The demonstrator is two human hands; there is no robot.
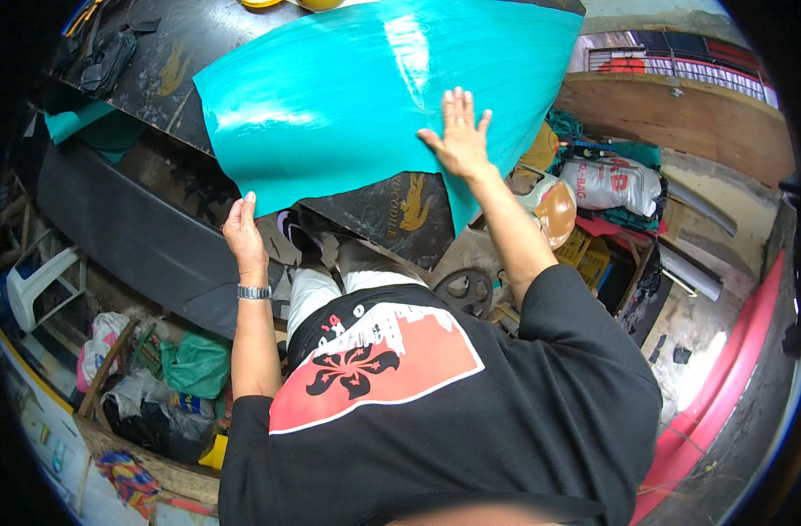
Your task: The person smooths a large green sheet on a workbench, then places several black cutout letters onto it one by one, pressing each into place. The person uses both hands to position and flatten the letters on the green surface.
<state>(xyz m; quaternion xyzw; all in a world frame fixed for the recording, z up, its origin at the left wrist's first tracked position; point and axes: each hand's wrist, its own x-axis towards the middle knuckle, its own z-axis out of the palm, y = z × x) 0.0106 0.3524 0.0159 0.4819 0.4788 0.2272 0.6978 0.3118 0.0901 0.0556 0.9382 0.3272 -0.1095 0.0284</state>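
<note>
A large glossy teal sheet [330, 114] lies over a dark work table [181, 35], and its near edge hangs past the table's front. My left hand [243, 230] pinches the sheet's lower left edge, thumb on top; the fingertips are partly hidden. On the sheet's right part, my right hand [462, 136] rests flat with its fingers spread. Below the near edge, a dark corner of the table with a gold crocodile print [409, 202] shows uncovered.
A long dark curved panel [128, 237] lies left of my legs, beside a white plastic chair [45, 285]. Bags and a green plastic bundle [196, 364] sit at lower left. To the right are a white sack [615, 186], a yellow crate [586, 259] and a pink curved panel [725, 394].
</note>
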